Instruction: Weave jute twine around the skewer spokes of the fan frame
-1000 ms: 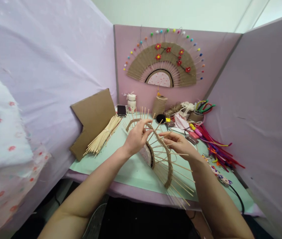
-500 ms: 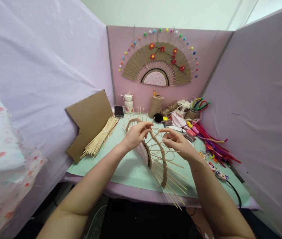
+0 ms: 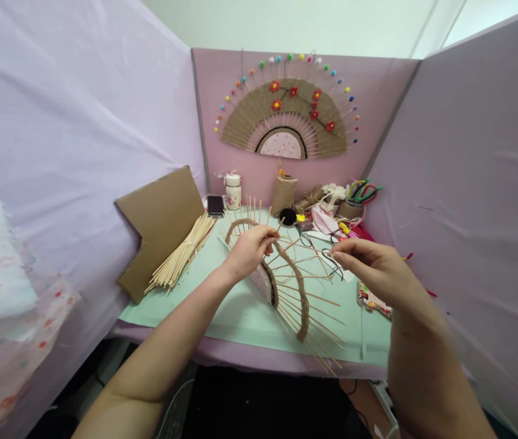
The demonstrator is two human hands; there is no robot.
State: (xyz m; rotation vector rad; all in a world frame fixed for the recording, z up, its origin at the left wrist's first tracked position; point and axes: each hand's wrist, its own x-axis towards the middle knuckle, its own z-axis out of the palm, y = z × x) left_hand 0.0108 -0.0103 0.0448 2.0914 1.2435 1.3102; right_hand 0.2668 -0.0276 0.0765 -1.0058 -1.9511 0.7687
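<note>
A half-made fan of thin wooden sticks (image 3: 325,327) stands tilted over the table, a band of brown twine (image 3: 303,299) woven across its sticks. Its small half-round base (image 3: 263,283) is pale with a dark edge. My left hand (image 3: 255,249) is closed on the fan near the top of the band, pinching a stick there. Off to the right, my right hand (image 3: 375,268) pinches the end of a thin strand of twine (image 3: 307,245), which stretches back toward the left hand. The pinched fingers hide part of the strand.
A bundle of sticks (image 3: 181,253) lies by a folded cardboard sheet (image 3: 161,213) on the left. Behind stand a phone (image 3: 216,205), a white bottle (image 3: 233,192) and a twine spool (image 3: 284,194). A finished fan (image 3: 241,119) hangs on the back panel. Craft supplies crowd the right.
My right hand has moved away to the right from the fan, drawing the twine out straighter. The left hand keeps its grip on the fan, and the view has shifted slightly.
</note>
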